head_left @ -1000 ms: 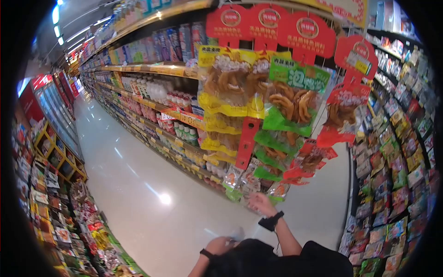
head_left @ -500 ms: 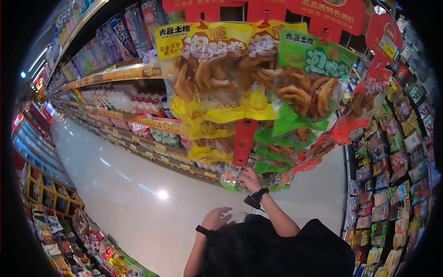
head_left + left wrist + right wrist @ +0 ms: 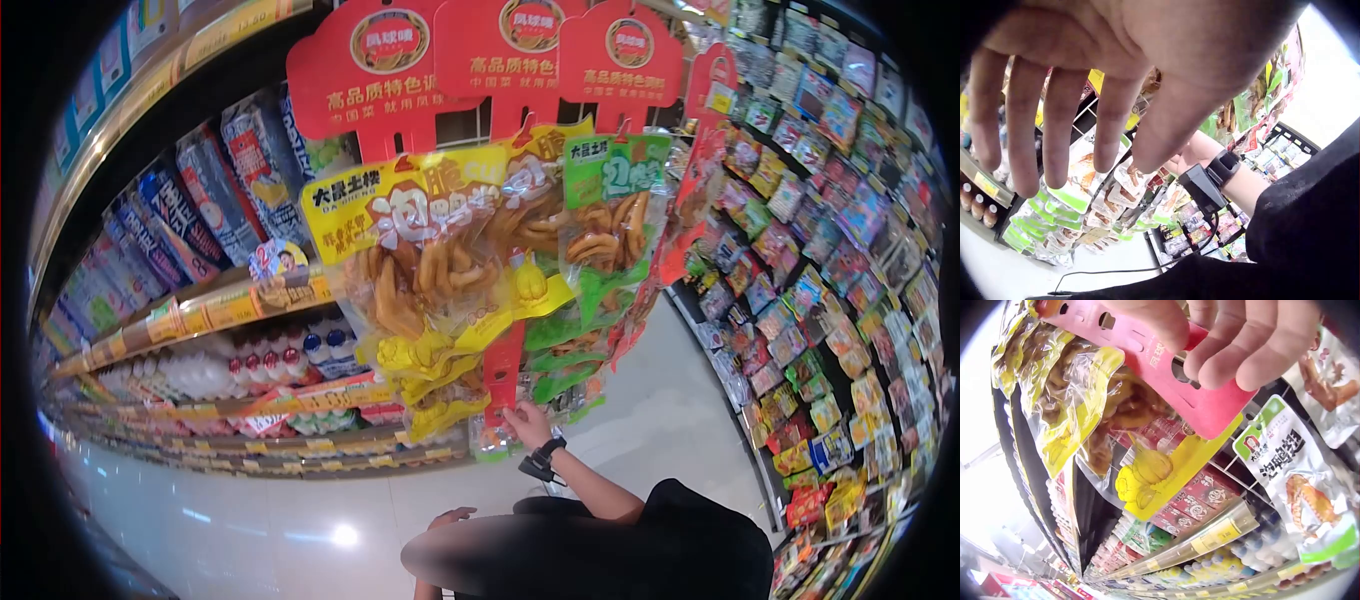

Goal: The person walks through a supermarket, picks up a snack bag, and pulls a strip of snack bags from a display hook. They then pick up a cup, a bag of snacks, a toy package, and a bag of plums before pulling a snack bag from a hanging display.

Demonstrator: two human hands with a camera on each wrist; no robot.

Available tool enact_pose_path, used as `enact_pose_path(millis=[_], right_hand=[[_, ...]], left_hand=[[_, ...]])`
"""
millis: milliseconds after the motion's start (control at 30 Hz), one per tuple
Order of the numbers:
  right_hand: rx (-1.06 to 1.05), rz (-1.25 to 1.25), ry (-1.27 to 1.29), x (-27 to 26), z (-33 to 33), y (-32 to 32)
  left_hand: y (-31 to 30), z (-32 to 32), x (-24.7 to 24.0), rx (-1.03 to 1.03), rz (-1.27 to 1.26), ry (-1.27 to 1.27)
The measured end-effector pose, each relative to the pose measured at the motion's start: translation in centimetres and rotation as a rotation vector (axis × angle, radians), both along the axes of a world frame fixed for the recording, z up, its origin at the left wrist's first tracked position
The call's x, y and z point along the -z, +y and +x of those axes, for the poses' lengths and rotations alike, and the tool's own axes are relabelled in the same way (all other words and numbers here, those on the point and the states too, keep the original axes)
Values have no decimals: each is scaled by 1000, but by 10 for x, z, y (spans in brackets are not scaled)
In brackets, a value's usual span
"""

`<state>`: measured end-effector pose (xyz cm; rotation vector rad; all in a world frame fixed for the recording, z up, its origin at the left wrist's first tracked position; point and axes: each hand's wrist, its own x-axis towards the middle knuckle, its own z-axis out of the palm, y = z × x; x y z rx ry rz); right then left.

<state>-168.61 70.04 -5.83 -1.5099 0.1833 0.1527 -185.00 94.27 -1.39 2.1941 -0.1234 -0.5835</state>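
My right hand (image 3: 530, 425) pinches the lower end of a red hang strip (image 3: 501, 375) between thumb and fingers. The right wrist view shows the strip's punched holes, with the fingers (image 3: 1260, 350) curled over its end. Yellow bags of snack (image 3: 420, 270) hang just above and left of the strip, and green bags (image 3: 605, 225) to its right. Beside the hand in the right wrist view hangs a white packet (image 3: 1300, 481). My left hand (image 3: 1085, 81) is held with fingers extended and nothing in it, in front of several hanging white packets (image 3: 1085, 169). In the head view a dark blur partly hides it.
Red header cards (image 3: 380, 65) top the hanging display. Shelves (image 3: 215, 315) with bottles and boxed goods run along the left. A rack of packaged snacks (image 3: 810, 330) stands to the right across the pale floor (image 3: 690, 410). A cable (image 3: 1141, 270) trails from the right wrist camera.
The head view has turned, with the display shifting left. My right hand has moved from the small low packets onto the strip's lower end. My left hand now shows less in the head view.
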Motion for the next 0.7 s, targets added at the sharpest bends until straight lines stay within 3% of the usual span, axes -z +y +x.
enact_pose_path(millis=[100, 267, 433, 567, 700], right_hand=[[66, 21, -69, -3, -22, 2], [74, -263, -72, -53, -67, 2], [63, -455, -81, -68, -95, -6], [-15, -441, -51, -70, -112, -9], [-127, -384, -66, -69, -123, -11]], left_hand=[[10, 4, 11, 22, -63, 3], [6, 16, 15, 186, -183, 32], [3, 37, 0, 312, -225, -52], [4, 43, -11, 205, -278, -83], [-6, 49, -5, 106, -484, -14]])
